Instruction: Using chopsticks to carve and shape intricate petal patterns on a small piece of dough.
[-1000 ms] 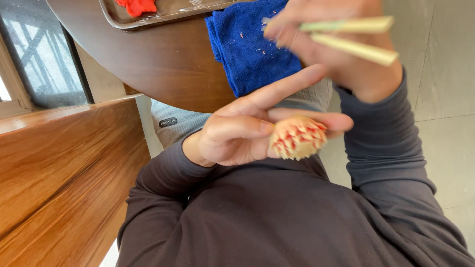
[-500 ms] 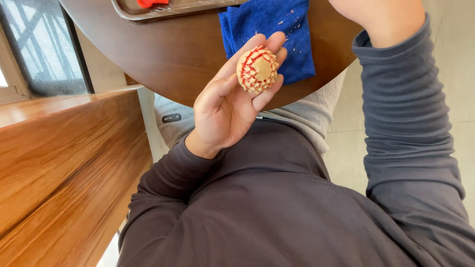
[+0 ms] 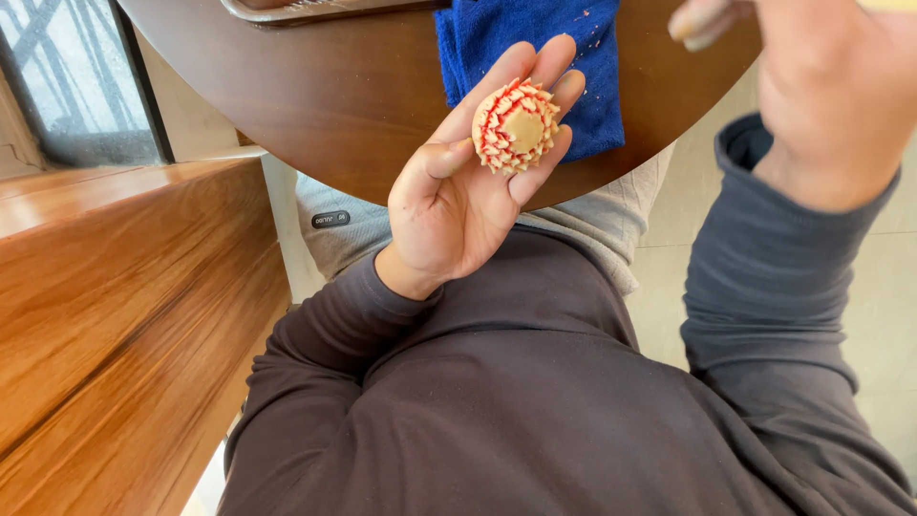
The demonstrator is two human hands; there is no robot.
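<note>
My left hand (image 3: 468,182) lies palm up over the table edge, with a round dough ball (image 3: 516,126) resting on its fingertips. The ball is pale yellow, cut into rows of small red-edged petals around a smooth centre. My right hand (image 3: 821,86) is raised at the upper right, fingers curled; a pale tool end shows at the top edge, but what it grips is mostly out of frame. A blue cloth (image 3: 535,48) with crumbs lies on the round dark wooden table (image 3: 334,105), under the ball.
A metal tray (image 3: 306,10) sits at the far edge of the table. A wooden bench or panel (image 3: 115,306) runs along my left side. A window (image 3: 67,76) is at the upper left. Tiled floor (image 3: 888,315) shows on the right.
My left hand turned the dough ball from its side so its flat centre faces up, and lifted it over the blue cloth. My right hand left the frame upward, then came back at the upper right.
</note>
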